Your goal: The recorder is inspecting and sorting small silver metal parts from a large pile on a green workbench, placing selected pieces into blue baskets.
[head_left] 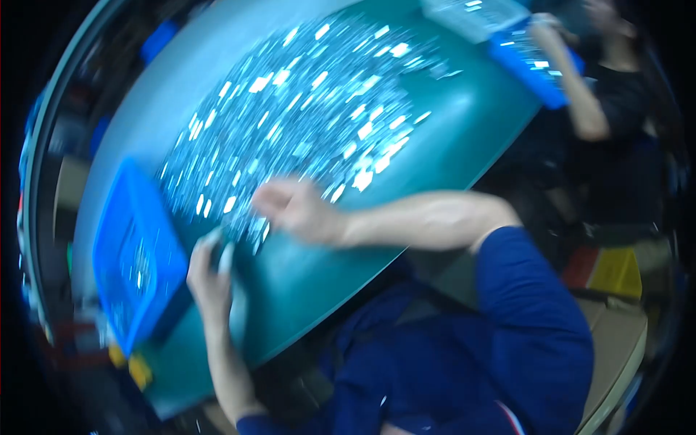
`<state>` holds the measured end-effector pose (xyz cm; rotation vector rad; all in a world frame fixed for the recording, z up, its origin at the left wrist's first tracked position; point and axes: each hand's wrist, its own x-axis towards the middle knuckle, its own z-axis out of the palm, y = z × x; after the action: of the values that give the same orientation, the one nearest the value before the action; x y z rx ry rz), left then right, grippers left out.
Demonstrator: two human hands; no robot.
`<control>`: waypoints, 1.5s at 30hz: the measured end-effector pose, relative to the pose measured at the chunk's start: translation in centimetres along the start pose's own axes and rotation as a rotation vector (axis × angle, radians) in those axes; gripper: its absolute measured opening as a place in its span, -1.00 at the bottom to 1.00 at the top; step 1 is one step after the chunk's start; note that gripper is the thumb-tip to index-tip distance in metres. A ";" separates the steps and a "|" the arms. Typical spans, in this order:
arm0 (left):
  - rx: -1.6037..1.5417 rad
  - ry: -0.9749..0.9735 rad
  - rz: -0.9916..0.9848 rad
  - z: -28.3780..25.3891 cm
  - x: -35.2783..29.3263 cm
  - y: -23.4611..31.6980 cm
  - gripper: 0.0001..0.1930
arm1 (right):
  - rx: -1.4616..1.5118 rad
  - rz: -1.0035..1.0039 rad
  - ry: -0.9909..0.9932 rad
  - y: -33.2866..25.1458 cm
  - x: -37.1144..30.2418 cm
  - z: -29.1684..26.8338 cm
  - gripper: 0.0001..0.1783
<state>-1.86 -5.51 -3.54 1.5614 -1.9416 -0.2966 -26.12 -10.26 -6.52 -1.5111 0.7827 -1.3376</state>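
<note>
A broad heap of small shiny metal pieces (290,109) is spread over a green tabletop (290,304); motion blur hides their exact kind. At the heap's near edge is my right hand (301,210), with its forearm reaching in from the right. Its fingers are smeared, so I cannot tell whether they grip a piece. To its left, my left hand (209,279) is at the heap's near-left corner, fingers curled. A pale, narrow shape (228,257) shows against those fingers, too blurred to name.
Left of my left hand stands a blue bin (156,293) with some shiny bits inside. Yellow objects (138,370) lie below it. At the far right, another person's arm (573,87) reaches over a second blue bin (533,61), beside a clear tray (471,14).
</note>
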 end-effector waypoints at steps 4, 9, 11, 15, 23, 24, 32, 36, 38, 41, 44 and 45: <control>0.061 -0.048 -0.008 -0.4 -0.7 0.8 -0.65 | 0.149 0.141 -0.044 -1.3 0.1 0.3 -0.79; 0.172 -0.028 -0.027 0.0 -1.3 0.3 -0.64 | 0.174 0.160 -0.086 -0.9 -0.2 0.9 -0.74; 0.176 -0.036 0.002 0.7 -1.1 -0.2 -0.65 | 0.154 0.164 -0.090 -0.8 -0.3 0.9 -0.74; 0.148 -0.053 -0.011 1.7 -0.9 -0.9 -0.71 | 0.147 0.160 -0.092 -0.7 -0.3 0.8 -0.73; -0.894 0.010 -0.384 1.6 -1.6 -2.9 -0.78 | 0.107 0.211 -0.156 -0.4 -0.3 0.8 -0.74; -0.895 0.011 -0.384 1.6 -1.7 -2.8 -0.78 | 0.076 0.204 -0.157 -0.4 -0.3 0.8 -0.76; -0.952 -0.005 -0.338 1.7 -2.0 -1.7 -0.79 | -0.077 0.133 -0.193 0.3 -0.3 1.0 -0.79; -0.889 -0.032 -0.310 1.9 -2.1 -1.4 -0.79 | -0.099 0.045 -0.207 -0.1 -0.4 1.0 -0.80; -0.910 -0.036 -0.293 1.9 -2.1 -1.3 -0.76 | -0.093 0.046 -0.210 -0.2 -0.5 1.0 -0.81; -0.883 -0.051 -0.326 1.8 -2.1 -0.8 -0.73 | -0.075 0.049 -0.201 -0.2 -0.4 1.0 -0.81; -0.868 -0.100 -0.309 2.0 -2.1 -0.8 -0.72 | -0.096 -0.001 -0.182 -0.2 -0.5 1.0 -0.81; -0.862 -0.093 -0.317 2.0 -2.1 -0.5 -0.75 | -0.107 -0.005 -0.188 -0.3 -0.5 0.8 -0.81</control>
<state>-2.48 -4.12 -6.05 1.2412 -1.3092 -1.1749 -25.42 -9.53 -6.42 -1.6964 0.7395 -1.1530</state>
